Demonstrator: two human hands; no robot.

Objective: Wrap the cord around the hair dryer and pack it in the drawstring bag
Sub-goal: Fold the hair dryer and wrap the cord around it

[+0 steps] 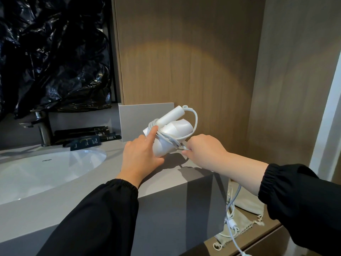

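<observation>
A white hair dryer (173, 130) is held above the grey counter's right end, handle folded up toward the wall. My left hand (142, 156) grips its body from below, with the index finger pressing several cord turns against it. The white cord (194, 119) loops from the handle's tip around the body. My right hand (203, 150) pinches the cord just to the right of the dryer. The loose rest of the cord (231, 215) hangs past the counter's edge, down to a beige drawstring bag (247, 204) lying on a lower wooden shelf.
A white sink (36, 174) is set into the grey counter (92, 196) on the left, with a dark tap (41, 126) behind it. Black sachets and tubes (86, 137) lie by the tap. Black plastic sheeting (51, 52) covers the wall above. Wooden panels (184, 61) stand close behind.
</observation>
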